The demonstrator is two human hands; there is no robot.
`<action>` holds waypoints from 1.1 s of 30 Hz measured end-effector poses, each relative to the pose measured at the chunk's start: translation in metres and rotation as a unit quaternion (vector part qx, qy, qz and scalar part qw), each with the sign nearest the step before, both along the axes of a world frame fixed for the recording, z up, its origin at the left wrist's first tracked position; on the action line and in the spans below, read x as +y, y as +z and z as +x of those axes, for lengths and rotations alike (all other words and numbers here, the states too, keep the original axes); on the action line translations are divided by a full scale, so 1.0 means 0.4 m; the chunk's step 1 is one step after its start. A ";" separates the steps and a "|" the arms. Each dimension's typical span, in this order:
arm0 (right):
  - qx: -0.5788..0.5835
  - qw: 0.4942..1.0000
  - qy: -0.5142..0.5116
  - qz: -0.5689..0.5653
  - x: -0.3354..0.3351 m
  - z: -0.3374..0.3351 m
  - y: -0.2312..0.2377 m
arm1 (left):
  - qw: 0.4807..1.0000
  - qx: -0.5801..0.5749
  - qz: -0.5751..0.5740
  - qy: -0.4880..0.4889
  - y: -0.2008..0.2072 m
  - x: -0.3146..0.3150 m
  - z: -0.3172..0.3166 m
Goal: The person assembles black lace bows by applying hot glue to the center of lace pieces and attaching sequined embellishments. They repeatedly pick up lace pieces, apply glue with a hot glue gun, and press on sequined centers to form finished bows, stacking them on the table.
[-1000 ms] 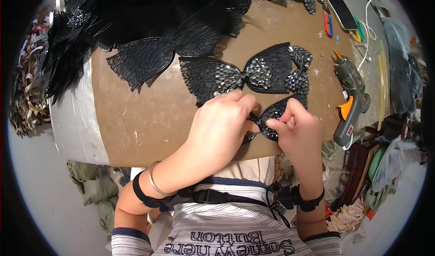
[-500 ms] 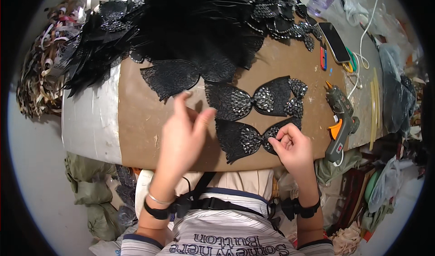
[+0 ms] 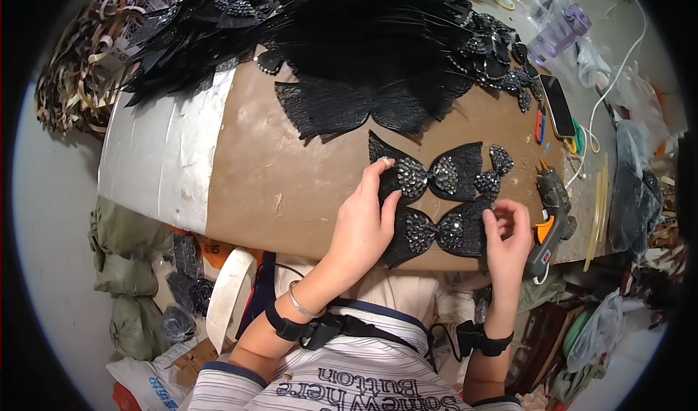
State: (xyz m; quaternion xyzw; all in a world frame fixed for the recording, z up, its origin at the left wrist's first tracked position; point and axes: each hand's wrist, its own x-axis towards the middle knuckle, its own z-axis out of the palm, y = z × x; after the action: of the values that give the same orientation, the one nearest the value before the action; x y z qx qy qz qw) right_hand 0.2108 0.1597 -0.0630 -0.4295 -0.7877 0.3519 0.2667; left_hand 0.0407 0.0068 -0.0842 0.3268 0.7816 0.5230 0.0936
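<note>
Two black lace bows with clear-looking rhinestones at their middles lie one behind the other on the brown tabletop. My left hand (image 3: 367,218) rests over the left wing of the farther bow (image 3: 456,177), index finger and thumb spread apart on it. At the right end of the nearer bow (image 3: 459,229), my right hand (image 3: 511,231) has its thumb and bent fingers pinched at the edge. Touching the farther bow's right side is a small rhinestone bow (image 3: 496,171). Behind them lies a plain black lace piece (image 3: 323,109), partly under black feathers.
Black feathered pieces (image 3: 349,40) cover the table's far side. On the right are a glue gun (image 3: 554,207), a phone (image 3: 558,106), a red-and-blue cutter (image 3: 539,125), yellowish glue sticks (image 3: 598,211), a white cable (image 3: 607,87) and a purple bottle (image 3: 560,33). Ribbon scraps (image 3: 76,62) hang at the left.
My left hand has come right, onto the farther bow's left wing. My right hand has shifted from the nearer bow's rhinestones to its right end. The view has shifted.
</note>
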 end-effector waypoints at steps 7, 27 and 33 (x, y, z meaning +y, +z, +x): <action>-0.140 0.977 0.031 0.155 0.084 -0.055 0.009 | 0.965 0.128 -0.228 0.030 0.077 -0.106 -0.043; 0.142 0.890 0.168 -0.400 -0.126 -0.072 0.070 | 0.933 0.077 -0.174 -0.306 0.190 0.063 -0.212; 0.341 0.758 0.197 -0.520 -0.130 -0.223 0.157 | 0.958 -0.075 -0.045 -0.273 0.305 -0.070 -0.186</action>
State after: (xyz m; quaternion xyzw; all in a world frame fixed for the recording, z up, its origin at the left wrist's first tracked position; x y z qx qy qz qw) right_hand 0.1217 0.1077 -0.0003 -0.1892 -0.4075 0.8754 0.1787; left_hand -0.0337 -0.0210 0.0380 0.4829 0.6766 0.4646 0.3053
